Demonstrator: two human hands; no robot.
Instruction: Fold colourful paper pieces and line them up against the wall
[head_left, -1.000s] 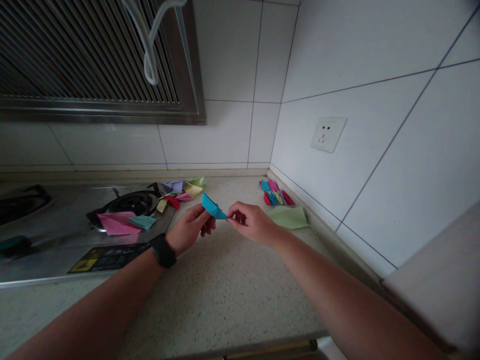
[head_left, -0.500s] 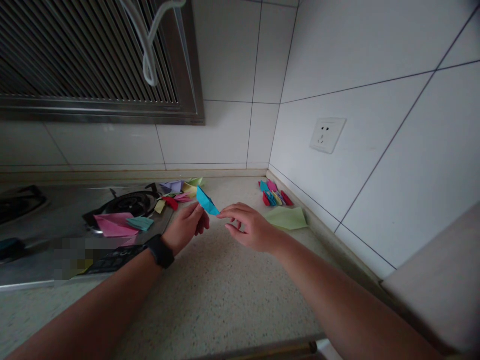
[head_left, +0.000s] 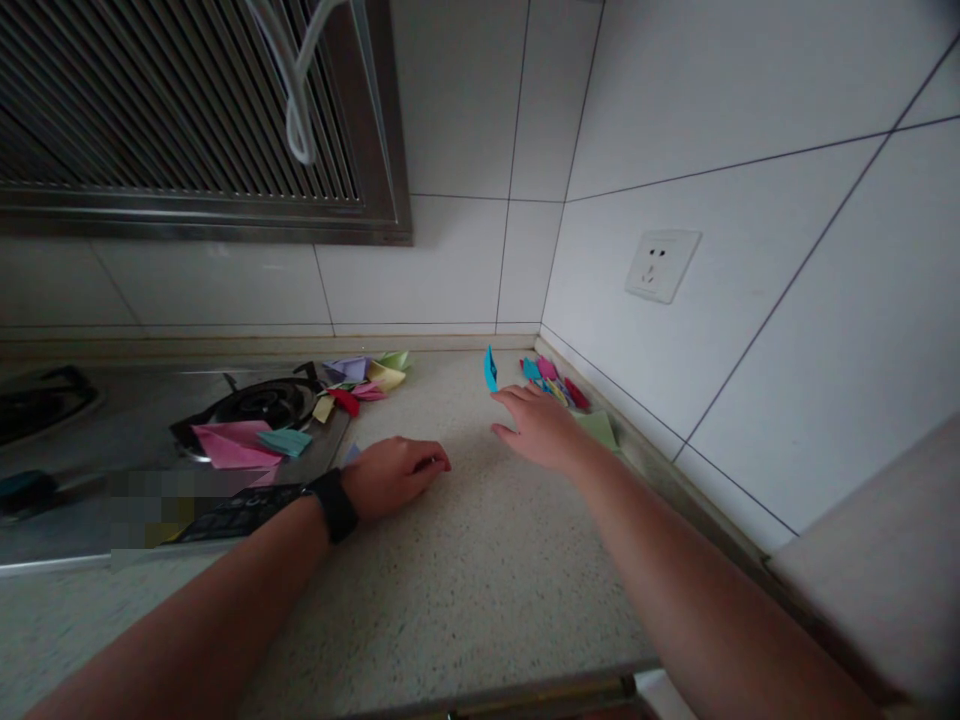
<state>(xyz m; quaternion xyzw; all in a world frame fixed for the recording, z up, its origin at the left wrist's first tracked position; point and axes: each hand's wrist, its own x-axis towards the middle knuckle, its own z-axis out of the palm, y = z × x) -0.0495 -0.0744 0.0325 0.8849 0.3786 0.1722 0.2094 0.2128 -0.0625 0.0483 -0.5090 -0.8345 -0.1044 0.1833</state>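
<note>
A folded blue paper boat (head_left: 490,370) stands nearly on end over the counter, its lower tip at the fingertips of my right hand (head_left: 536,425). Those fingers reach forward and grip the boat by that end, while the thumb sits lower and apart. My left hand (head_left: 397,475), with a black band on the wrist, hangs low over the counter with curled fingers and nothing visible in them. Just right of my right hand is a cluster of small colourful folded papers (head_left: 547,372). A pale green sheet (head_left: 598,430) is partly hidden behind that hand.
Several folded coloured papers (head_left: 386,376) lie near the gas burner (head_left: 259,400). On the stove are a pink paper (head_left: 236,443) and a teal one (head_left: 285,442). A tiled wall with a socket (head_left: 663,265) bounds the right; a range hood (head_left: 225,215) hangs above left.
My right hand has carried the blue paper boat right and away from me, toward the small cluster. The left hand has let go of the boat and dropped lower, nearer me.
</note>
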